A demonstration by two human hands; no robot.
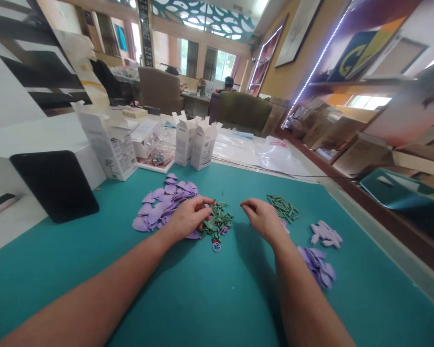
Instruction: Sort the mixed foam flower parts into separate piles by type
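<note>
My left hand [190, 217] reaches in between a heap of lavender petal-shaped pieces [158, 206] and a small pile of green plastic pieces [219, 219]. Its fingers are curled together at the edge of the green pile; what they hold, if anything, is hidden. Two lavender spoked rings [216, 247] with red bits beside them lie at the near side of that pile. To the right, my right hand [262, 217] is raised over the teal mat with thumb and forefinger pinched together. Anything in that pinch is too small to make out.
Green sticks [283, 208], pale lavender pieces [326, 234] and more purple petal pieces [317, 266] lie on the right. White boxes [203, 144] stand behind the mat [202, 299]. A dark tablet [55, 185] leans at the left. Chairs and people are farther back.
</note>
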